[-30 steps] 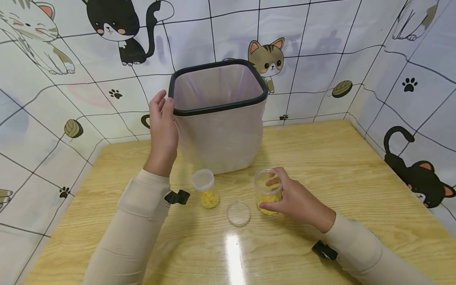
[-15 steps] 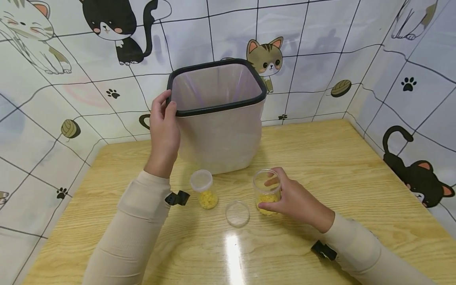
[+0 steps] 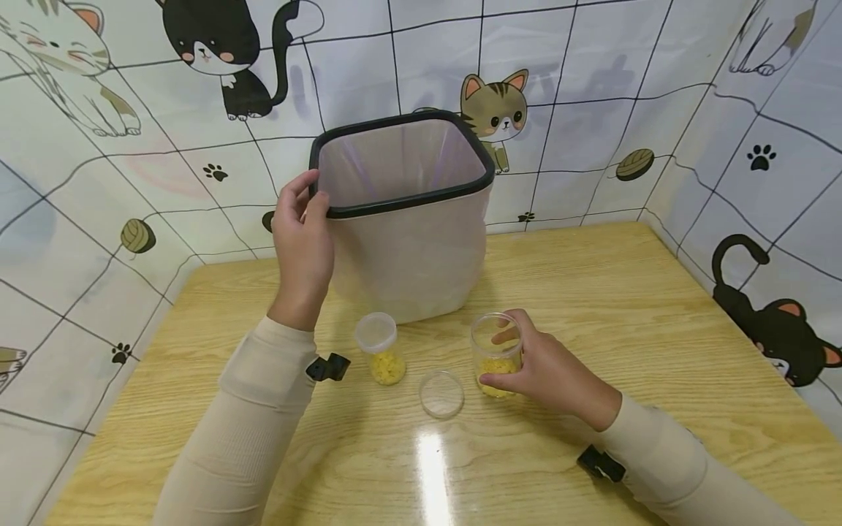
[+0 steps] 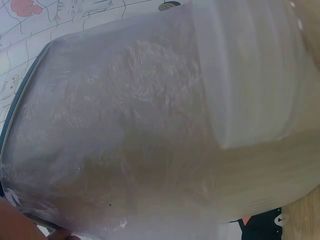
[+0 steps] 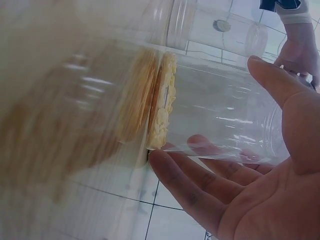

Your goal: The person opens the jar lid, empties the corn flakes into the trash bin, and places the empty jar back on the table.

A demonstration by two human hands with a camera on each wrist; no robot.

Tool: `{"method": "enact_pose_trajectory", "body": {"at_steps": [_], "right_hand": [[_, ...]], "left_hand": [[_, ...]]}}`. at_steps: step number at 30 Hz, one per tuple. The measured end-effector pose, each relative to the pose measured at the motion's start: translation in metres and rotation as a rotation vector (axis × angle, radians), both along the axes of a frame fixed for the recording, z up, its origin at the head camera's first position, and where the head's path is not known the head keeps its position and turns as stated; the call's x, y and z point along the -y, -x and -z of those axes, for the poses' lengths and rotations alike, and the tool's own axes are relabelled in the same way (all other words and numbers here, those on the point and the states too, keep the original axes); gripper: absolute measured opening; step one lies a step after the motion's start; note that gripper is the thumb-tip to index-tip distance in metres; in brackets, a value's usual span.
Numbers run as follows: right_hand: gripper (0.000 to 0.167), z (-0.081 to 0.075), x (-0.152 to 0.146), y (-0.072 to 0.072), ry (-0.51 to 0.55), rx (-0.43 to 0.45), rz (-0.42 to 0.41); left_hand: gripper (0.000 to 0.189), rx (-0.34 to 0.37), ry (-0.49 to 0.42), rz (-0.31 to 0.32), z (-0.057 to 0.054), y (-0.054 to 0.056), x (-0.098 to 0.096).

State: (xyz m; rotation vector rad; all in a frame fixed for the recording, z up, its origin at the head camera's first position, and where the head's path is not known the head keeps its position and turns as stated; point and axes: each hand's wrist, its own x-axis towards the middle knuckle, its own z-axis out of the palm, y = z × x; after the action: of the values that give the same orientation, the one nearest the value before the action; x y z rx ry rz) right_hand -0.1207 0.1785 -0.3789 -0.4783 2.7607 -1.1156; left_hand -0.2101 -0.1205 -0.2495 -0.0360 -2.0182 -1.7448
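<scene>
In the head view my left hand grips the black rim of a pale, bag-lined trash bin at its left corner. The liner covers the bin's outer wall in the left wrist view. My right hand holds a clear plastic jar that stands uncapped on the table, its lower part filled with small yellow pieces. Thumb and fingers lie on opposite sides of the jar in the right wrist view. A clear round lid lies flat just left of it.
A second, narrower jar with a whitish lid and yellow pieces inside stands in front of the bin. The wooden table meets a cat-patterned wall covering behind and at both sides.
My left thumb and fingers have shifted slightly on the bin's rim. The right hand and its jar stay where they were, and the view sways a little.
</scene>
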Motion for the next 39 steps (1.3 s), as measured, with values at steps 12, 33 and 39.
{"method": "enact_pose_trajectory", "body": {"at_steps": [12,33,39], "right_hand": [[0.086,0.002,0.004,0.001,-0.005,0.021,0.005],[0.083,0.004,0.006,-0.002,0.001,-0.051,0.015],[0.083,0.004,0.008,-0.001,0.000,-0.033,0.023]], "left_hand": [[0.035,-0.008,-0.019,-0.020,0.002,-0.009,0.013],[0.032,-0.080,-0.026,0.084,0.008,-0.014,0.031],[0.033,-0.110,0.002,0.104,0.017,-0.009,0.032]]}}
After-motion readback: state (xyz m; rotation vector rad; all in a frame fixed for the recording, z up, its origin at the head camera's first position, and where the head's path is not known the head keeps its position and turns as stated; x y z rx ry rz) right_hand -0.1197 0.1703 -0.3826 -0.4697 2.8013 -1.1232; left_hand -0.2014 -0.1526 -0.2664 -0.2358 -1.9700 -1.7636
